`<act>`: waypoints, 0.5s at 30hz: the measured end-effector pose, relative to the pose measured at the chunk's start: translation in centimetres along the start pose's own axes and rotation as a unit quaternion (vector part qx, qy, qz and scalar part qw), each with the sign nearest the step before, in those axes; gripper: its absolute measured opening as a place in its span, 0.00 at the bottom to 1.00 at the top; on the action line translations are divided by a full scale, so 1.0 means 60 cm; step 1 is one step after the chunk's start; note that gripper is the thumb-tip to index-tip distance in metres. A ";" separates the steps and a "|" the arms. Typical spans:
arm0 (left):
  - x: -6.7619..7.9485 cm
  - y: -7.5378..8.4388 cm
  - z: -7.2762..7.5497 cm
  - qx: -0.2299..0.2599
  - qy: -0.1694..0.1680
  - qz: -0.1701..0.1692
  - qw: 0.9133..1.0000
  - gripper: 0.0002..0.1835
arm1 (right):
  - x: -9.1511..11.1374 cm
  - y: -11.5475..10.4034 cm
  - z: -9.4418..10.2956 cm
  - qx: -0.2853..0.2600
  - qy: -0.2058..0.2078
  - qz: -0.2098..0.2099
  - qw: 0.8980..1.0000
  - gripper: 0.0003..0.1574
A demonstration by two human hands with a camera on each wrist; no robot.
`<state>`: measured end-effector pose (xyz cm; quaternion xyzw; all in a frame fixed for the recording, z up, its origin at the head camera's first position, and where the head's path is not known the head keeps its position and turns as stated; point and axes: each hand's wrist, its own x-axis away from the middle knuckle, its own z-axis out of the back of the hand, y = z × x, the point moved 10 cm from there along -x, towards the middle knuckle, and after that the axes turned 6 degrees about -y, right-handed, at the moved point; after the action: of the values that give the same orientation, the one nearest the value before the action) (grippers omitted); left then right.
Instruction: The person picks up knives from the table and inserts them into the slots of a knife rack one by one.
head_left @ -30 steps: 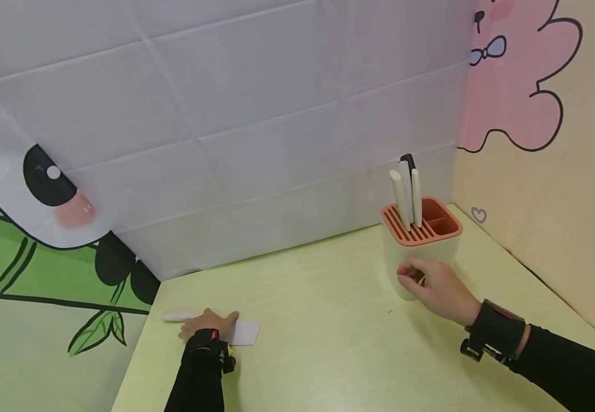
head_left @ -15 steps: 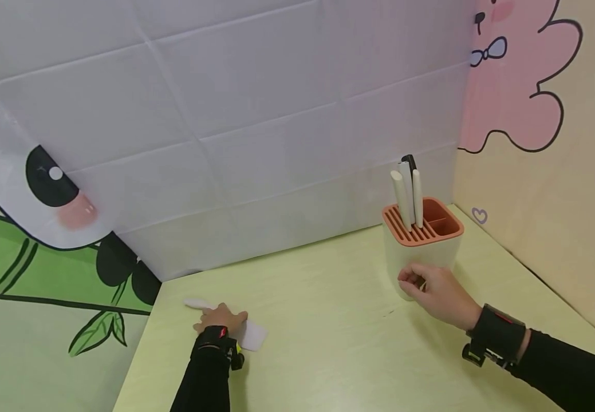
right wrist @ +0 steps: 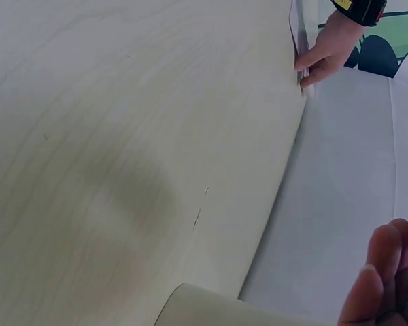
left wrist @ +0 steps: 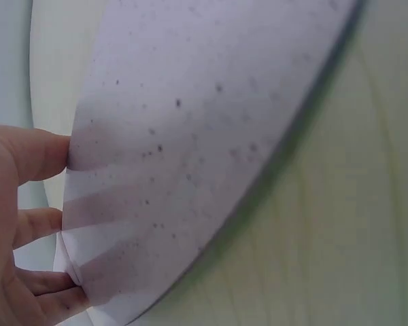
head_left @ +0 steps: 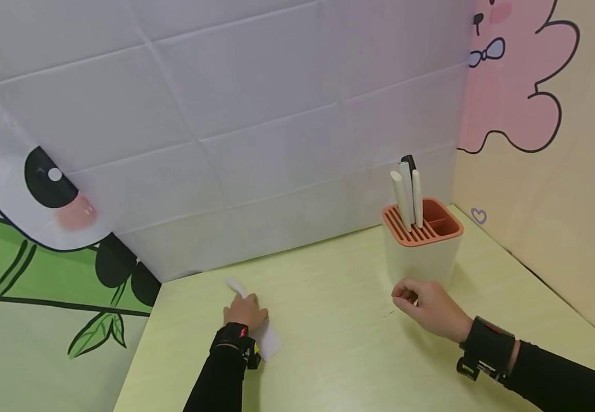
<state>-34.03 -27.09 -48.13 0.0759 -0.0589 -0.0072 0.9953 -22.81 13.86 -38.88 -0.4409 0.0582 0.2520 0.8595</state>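
A white cleaver [head_left: 270,344] with a pale handle lies at a slant on the table, handle end pointing away toward the back wall. My left hand [head_left: 245,315] grips it from above where handle and blade meet, covering its middle. Up close in the left wrist view, the broad speckled blade [left wrist: 170,142] shows, with fingertips [left wrist: 51,153] right at its upper edge. My right hand [head_left: 428,306] holds nothing; its fingers are loosely curled in front of the cream knife holder [head_left: 421,263]. Several knives [head_left: 404,194] stand in that holder's slots, handles up.
The holder's orange top [head_left: 446,220] has slots on the left and open compartments on the right. It stands near the back right corner of the pale wooden table [head_left: 328,320]. A grey-white wall sheet [head_left: 276,143] rises behind, and a cartoon-printed wall [head_left: 544,229] at the right.
My left hand has slid the cleaver to the right and turned it, so its handle has swung from pointing left to pointing away. My right hand has dropped slightly toward me.
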 end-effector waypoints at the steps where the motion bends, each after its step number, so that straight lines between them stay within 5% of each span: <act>1: 0.001 0.010 0.001 0.001 0.002 -0.007 1.000 0.26 | 0.001 0.000 -0.003 -0.001 -0.004 -0.002 1.000 0.04; 15: 0.009 0.135 -0.010 -0.016 0.019 -0.118 0.993 0.23 | 0.007 0.020 -0.023 -0.015 -0.045 -0.047 0.998 0.05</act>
<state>-33.41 -18.99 -47.43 0.0663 -0.0301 -0.1238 0.9896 -22.86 13.51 -40.70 -0.4440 -0.0050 0.2320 0.8654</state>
